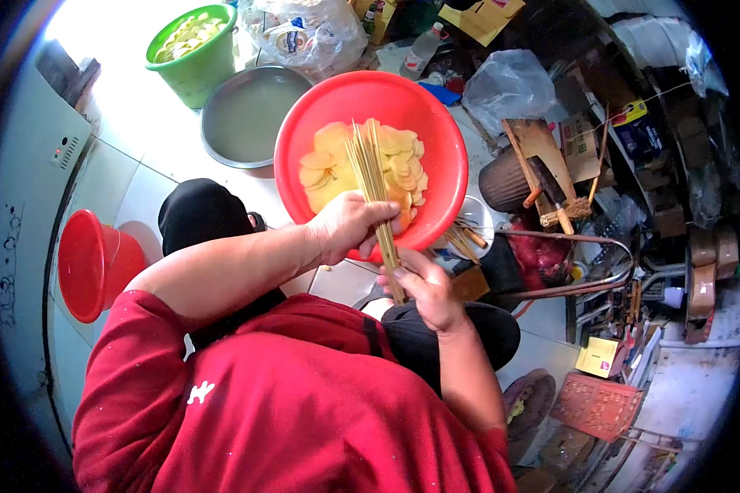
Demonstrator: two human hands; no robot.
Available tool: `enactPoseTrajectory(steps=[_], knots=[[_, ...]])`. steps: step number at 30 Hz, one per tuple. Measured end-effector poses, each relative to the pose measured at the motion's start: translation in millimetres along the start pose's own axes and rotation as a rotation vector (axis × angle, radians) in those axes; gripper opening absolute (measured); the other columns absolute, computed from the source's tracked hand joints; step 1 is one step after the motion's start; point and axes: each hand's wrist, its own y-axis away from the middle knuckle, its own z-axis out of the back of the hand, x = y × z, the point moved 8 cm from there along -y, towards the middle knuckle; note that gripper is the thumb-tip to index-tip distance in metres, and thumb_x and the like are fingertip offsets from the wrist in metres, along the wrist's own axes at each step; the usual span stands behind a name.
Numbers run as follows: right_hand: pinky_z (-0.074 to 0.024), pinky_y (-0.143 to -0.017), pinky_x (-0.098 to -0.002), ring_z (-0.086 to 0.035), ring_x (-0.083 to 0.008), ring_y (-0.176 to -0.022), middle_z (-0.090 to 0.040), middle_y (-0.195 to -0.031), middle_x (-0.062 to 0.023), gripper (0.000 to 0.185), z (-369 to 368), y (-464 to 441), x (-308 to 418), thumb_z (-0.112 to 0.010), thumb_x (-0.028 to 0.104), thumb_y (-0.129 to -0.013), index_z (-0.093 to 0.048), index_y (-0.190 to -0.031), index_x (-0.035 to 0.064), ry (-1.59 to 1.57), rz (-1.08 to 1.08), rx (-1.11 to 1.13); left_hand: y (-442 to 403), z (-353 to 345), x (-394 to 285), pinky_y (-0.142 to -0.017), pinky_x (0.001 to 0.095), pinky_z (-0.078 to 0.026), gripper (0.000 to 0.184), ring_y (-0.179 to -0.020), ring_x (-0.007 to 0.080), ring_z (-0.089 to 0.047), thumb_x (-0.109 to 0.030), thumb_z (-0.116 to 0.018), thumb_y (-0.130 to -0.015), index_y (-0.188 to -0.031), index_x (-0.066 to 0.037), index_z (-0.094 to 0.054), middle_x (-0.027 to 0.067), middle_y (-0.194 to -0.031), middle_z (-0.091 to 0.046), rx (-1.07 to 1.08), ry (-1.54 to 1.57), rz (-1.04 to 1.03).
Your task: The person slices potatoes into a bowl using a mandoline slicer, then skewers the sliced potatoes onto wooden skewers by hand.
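A bundle of thin bamboo skewers (367,168) slants across the near side of a red basin (448,156). My left hand (352,226) is closed round the middle of the bundle. Lower down, my right hand (426,287) grips the same skewers close to their near ends, its fingers partly hidden. Pale yellow slices (403,156), which look like potato, lie heaped in the basin beneath the far ends of the skewers. Whether the skewer tips touch the slices I cannot tell.
A grey metal basin (214,123) and a green bucket (193,82) of similar slices stand at the far left. Left of me is a red bucket (82,263). A white container (478,215) with sticks sits beside the basin. Tools, including a hammer (547,181), clutter the right.
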Motion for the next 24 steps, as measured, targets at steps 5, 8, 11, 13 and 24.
enactPoseTrajectory(steps=[5,8,11,13,24], knots=[[-0.0404,-0.043,-0.0238,-0.047,-0.0081,-0.049,-0.051,-0.066,0.0001,0.015,-8.4,-24.7,-30.7,-0.052,0.018,-0.094,-0.059,-0.098,0.0052,0.059,0.011,-0.004,3.8,2.1,21.7,-0.037,0.0235,-0.036,0.028,-0.040,0.0104,-0.047,-0.031,-0.059,-0.090,-0.086,-0.003,-0.061,0.0035,-0.062,-0.057,0.028,-0.268,0.193],[-0.0377,-0.041,-0.0239,-0.043,-0.0081,-0.047,-0.047,-0.063,0.0004,0.016,14.6,-19.9,-29.9,-0.051,0.018,-0.094,-0.058,-0.098,0.0050,-0.128,0.013,-0.148,-6.2,10.5,-2.2,-0.041,0.0260,-0.041,0.033,-0.044,0.0131,-0.051,-0.030,-0.068,-0.084,-0.099,-0.002,-0.058,0.0057,-0.073,-0.059,-0.041,-0.283,0.189],[-0.0366,-0.040,-0.0239,-0.043,-0.0095,-0.045,-0.048,-0.065,-0.0016,0.014,46.9,-17.9,-27.6,-0.049,0.017,-0.095,-0.053,-0.095,0.0040,-0.384,0.093,-0.281,-50.7,48.8,-39.6,-0.057,0.0260,-0.050,0.041,-0.067,0.0120,-0.059,-0.021,-0.070,-0.081,-0.112,-0.001,-0.055,0.0051,-0.083,-0.061,-0.217,-0.632,-0.173],[-0.0385,-0.040,-0.0241,-0.046,-0.0100,-0.045,-0.050,-0.064,-0.0021,0.014,57.3,-16.8,-25.9,-0.049,0.018,-0.095,-0.050,-0.087,0.0069,-0.477,0.107,-0.363,-81.6,66.5,-69.0,-0.072,0.0322,-0.051,0.047,-0.083,0.0204,-0.061,-0.021,-0.073,-0.076,-0.115,-0.003,-0.054,0.0107,-0.098,-0.061,-0.318,-1.092,-0.407],[-0.0364,-0.041,-0.0244,-0.044,-0.0111,-0.045,-0.048,-0.062,-0.0033,0.014,58.0,-21.2,-16.5,-0.045,0.015,-0.096,-0.053,-0.099,0.0041,-0.434,0.147,-0.322,-205.0,33.6,-38.2,-0.091,0.0423,-0.047,0.058,-0.110,0.0341,-0.054,-0.028,-0.072,-0.066,-0.120,-0.017,-0.053,0.0137,-0.119,-0.054,-0.141,-1.911,-0.307]])
